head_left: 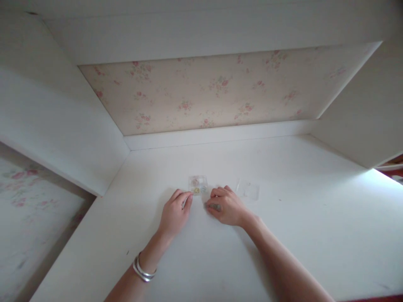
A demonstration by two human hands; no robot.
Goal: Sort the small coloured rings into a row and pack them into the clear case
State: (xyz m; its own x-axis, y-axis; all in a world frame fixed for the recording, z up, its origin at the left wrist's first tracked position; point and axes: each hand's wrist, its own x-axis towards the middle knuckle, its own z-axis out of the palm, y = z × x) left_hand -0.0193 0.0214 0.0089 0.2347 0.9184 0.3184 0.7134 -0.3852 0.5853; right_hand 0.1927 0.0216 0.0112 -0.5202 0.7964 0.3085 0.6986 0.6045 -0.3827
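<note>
Right hand (229,206) of mine is closed, its thumb and curled fingers grasping a small grey piece (215,206) with an uneven-looking surface; its exact shape is partly hidden by my grip. My left hand (174,213) is bent, thumb and forefinger drawn towards each other beside the near left corner of a clear case (198,185). I cannot tell whether anything sits between those fingertips. Smooth, silvery rounded bands (144,270) circle my left wrist.

The case is squarish, see-through and divided into compartments, with reddish bits at its far left, yellow ones at its near left and pale bluish ones at its near right. It lies flat on the smooth white worktop (217,260), closer to the far edge than to the near one. Just beyond my right knuckles, towards the worktop's far right corner, lies a clear, thin rectangular piece (248,189). Above the far edge runs a plain white strip (220,133), then wallpaper (201,92) printed with pink flowers.
</note>
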